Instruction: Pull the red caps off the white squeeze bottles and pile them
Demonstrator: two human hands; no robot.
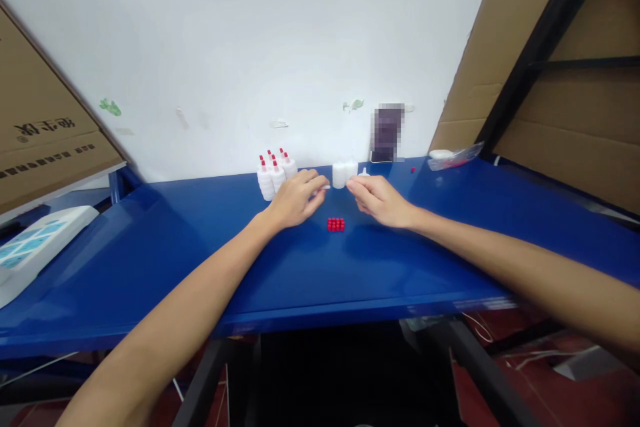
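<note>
My left hand [299, 199] rests on the blue table [200, 260] with its fingers curled round a small white piece whose tip shows at the fingertips. My right hand [381, 200] lies opposite it, fingers pinched on a small white part near a white nozzle [364, 173]. Between and just in front of the hands sits a tight cluster of small red caps [336, 224]. Behind my left hand stand several white bottles with red caps [274, 172]. Two uncapped white bottles [345, 173] stand behind the gap between the hands.
A white device with blue buttons [35, 243] lies at the table's left end. Cardboard boxes [45, 140] lean at the left and cardboard [590, 120] with a black frame at the right. A plastic bag [453, 156] and one stray red cap [413, 169] lie at the back right.
</note>
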